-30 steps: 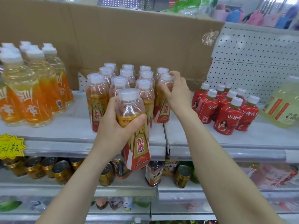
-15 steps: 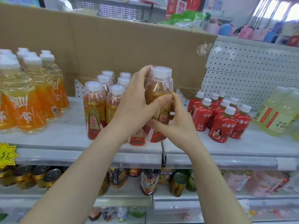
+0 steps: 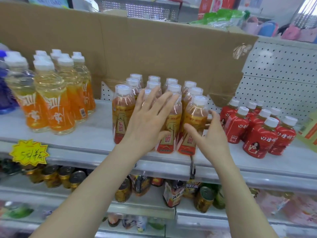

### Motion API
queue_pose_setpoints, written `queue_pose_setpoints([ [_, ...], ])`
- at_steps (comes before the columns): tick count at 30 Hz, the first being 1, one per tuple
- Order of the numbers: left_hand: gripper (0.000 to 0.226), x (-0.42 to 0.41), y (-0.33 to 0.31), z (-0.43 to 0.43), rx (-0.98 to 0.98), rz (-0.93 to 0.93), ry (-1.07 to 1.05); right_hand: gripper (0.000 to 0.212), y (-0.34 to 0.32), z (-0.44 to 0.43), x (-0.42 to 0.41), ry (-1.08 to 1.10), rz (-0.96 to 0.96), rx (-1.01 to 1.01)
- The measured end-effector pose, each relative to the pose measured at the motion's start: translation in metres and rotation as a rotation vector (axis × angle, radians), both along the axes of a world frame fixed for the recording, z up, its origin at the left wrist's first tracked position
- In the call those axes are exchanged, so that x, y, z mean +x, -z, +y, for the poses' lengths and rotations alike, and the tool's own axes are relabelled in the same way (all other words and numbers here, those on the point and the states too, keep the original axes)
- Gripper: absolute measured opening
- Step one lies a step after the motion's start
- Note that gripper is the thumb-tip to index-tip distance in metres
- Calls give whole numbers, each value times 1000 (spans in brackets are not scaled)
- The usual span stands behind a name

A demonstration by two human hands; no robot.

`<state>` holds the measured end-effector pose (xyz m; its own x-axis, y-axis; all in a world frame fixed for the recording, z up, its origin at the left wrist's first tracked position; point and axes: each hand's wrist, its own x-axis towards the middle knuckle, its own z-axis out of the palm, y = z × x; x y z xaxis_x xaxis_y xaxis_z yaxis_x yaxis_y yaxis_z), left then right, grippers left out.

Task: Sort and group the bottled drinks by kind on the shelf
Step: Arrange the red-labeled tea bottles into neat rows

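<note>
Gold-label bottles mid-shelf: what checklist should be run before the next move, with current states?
1. Hands free: ok; left hand and right hand are open, gripping nothing.
2. Gold-label bottles upright: ok where visible.
3. Kinds separate: ok; orange bottles stand left, red bottles right, gaps between.
4. Front row aligned: cannot tell; left hand covers part.
5. Front row on the shelf: ok, though near its edge.

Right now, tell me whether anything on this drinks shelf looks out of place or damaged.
The bottles are fine: the gold-label bottles, orange-label bottles and red bottles stand upright in separate groups. Only the cardboard backing looks rough, its lower right edge torn, with crumpled tape stuck on.
</note>
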<state>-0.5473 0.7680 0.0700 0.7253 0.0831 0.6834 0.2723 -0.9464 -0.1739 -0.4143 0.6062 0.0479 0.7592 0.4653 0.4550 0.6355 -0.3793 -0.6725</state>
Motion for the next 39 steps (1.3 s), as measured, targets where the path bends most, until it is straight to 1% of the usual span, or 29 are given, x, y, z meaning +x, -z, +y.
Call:
queue_pose_setpoints([
  [2,125,4,9,-1,28,29,-58,99,-16,-8,-1,-22,-91,74],
  [3,128,6,12,-1,50,37,-74,98,-22,-9,-1,-46,-138,78],
  [5,128,13,17,3,80,30,-62,91,-28,-8,2,-98,-201,24],
  [7,126,21,19,10,94,9,-18,81,-29,-4,6,-101,-242,-32],
  [10,126,30,19,22,90,9,5,73,-26,6,11,-97,-266,-55],
  [16,124,37,18,27,51,41,2,73,-29,19,19,-108,-257,-79],
  [18,124,33,16,27,65,17,14,73,-29,19,19,-105,-260,-94],
  [20,119,18,16,29,70,-68,2,76,-28,18,16,-58,-318,-87],
  [22,103,-6,24,31,0,-250,-48,77,-29,20,9,20,-466,-34],
  [23,97,-18,31,33,-70,-335,-89,77,-28,24,4,49,-554,-17],
  [24,95,-27,38,35,-155,-387,-143,78,-27,30,-1,68,-623,-20],
  [26,104,-32,51,43,-322,-378,-223,86,-20,46,-6,105,-678,-88],
  [28,112,-26,60,49,-440,-334,-201,94,-9,59,-6,143,-668,-161],
  [30,115,-18,64,55,-464,-327,-157,94,-2,65,0,144,-658,-155],
  [34,114,-13,69,65,-461,-328,-119,86,3,65,7,88,-648,-81],
  [39,120,-14,66,75,-427,-254,-96,86,-1,60,8,19,-611,-64],
])
